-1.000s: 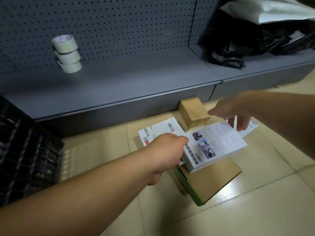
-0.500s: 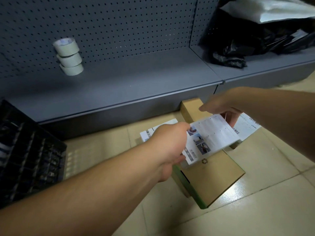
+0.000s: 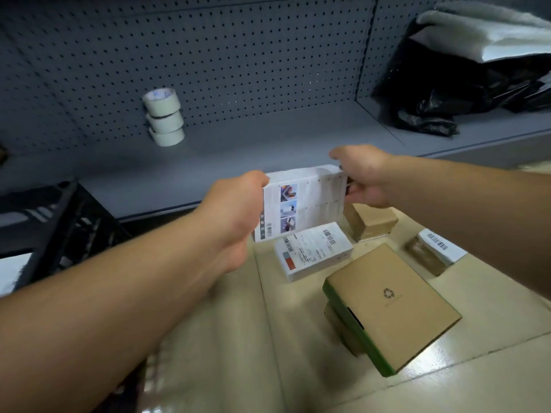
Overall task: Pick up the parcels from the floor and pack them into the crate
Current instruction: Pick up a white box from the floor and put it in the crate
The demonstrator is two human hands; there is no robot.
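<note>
Both hands hold one white printed box (image 3: 301,204) in the air, clear of the floor and tilted so its printed face looks back at the camera. The left hand (image 3: 235,210) is closed around the box's left edge, thumb on top; the right hand (image 3: 362,177) pinches the box's right end, thumb above and fingers curled beneath.

Just under the held box, on the tiled floor (image 3: 492,377), lies a white labelled parcel (image 3: 313,250) with barcodes on top. Below the right hand sits a small brown carton (image 3: 371,220), close to the base of the grey shelf (image 3: 238,156). Further right of that hand is a brown parcel with a white barcode label (image 3: 433,248). Nearer the camera, a flat brown box with a green edge (image 3: 390,308) rests on another brown box.

Left of the left forearm stands the black crate (image 3: 74,222), only partly seen. Beyond the left hand, three tape rolls (image 3: 164,117) hang on the pegboard
</note>
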